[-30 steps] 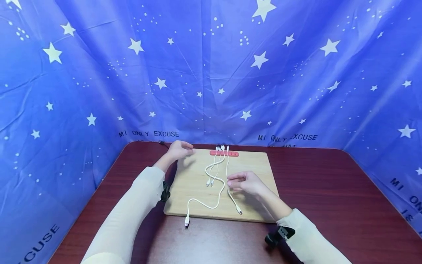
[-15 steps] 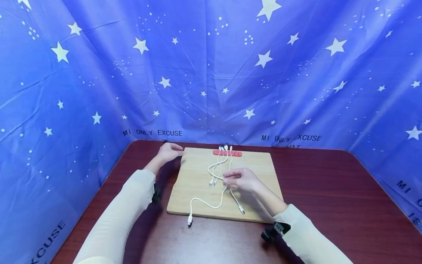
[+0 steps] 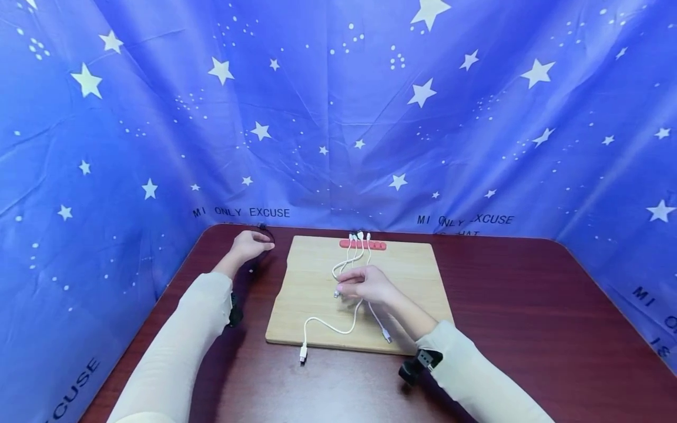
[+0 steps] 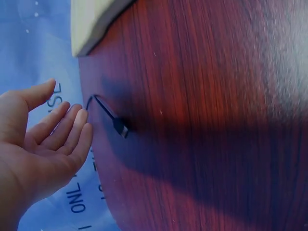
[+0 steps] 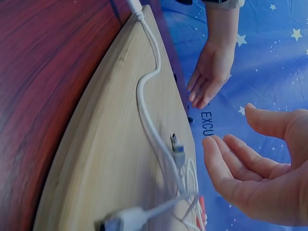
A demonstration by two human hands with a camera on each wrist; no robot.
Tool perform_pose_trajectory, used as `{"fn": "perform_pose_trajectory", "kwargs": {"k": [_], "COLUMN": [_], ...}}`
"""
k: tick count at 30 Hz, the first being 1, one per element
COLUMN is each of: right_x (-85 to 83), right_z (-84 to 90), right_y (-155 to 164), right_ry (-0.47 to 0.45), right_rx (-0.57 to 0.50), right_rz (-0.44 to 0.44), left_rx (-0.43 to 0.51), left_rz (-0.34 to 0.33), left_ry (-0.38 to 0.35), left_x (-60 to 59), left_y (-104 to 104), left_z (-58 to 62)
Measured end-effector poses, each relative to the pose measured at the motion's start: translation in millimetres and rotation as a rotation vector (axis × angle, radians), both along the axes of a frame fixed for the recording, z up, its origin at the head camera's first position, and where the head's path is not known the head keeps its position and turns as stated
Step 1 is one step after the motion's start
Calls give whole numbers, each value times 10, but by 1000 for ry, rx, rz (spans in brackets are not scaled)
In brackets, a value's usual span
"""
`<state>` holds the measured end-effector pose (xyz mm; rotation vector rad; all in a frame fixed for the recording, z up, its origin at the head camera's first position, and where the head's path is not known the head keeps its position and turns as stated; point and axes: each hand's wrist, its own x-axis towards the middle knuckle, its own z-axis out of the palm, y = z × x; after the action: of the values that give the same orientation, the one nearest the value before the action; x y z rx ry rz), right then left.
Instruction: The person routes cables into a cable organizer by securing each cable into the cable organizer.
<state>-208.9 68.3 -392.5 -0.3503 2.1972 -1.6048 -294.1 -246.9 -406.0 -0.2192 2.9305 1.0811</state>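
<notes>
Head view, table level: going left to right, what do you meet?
Left hand → black cable by its fingertips → left edge of the wooden board → loose white cable end off the board's near edge → right hand over the white cables → bare table.

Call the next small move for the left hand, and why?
Probably ease the left hand forward and pinch the black cable near its plug. The hand is open, palm up, its fingers just short of the cable, which lies on the dark table off the wooden board. The right hand hovers open over the white cables.
</notes>
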Motion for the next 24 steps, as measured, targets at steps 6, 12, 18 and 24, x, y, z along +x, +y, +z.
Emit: {"fn": "perform_pose_trajectory", "kwargs": {"k": [6, 12, 18, 24], "right_x": [38, 18, 2, -13], "right_z": [39, -9, -31, -37], "right_y": [-128, -190, -257, -329], "right_ry": [-17, -16, -2, 4], "right_rx": [1, 18, 17, 30], "right_rz": [-5, -19, -7, -13], "left_rx": [-19, -82, -105, -113], "left_rz": [19, 5, 19, 25], "left_ry": [-23, -28, -67, -52], "left_x": [-59, -172, -305, -432], "left_y": [-79, -112, -165, -121], "left_z": [-14, -19, -26, -15]}}
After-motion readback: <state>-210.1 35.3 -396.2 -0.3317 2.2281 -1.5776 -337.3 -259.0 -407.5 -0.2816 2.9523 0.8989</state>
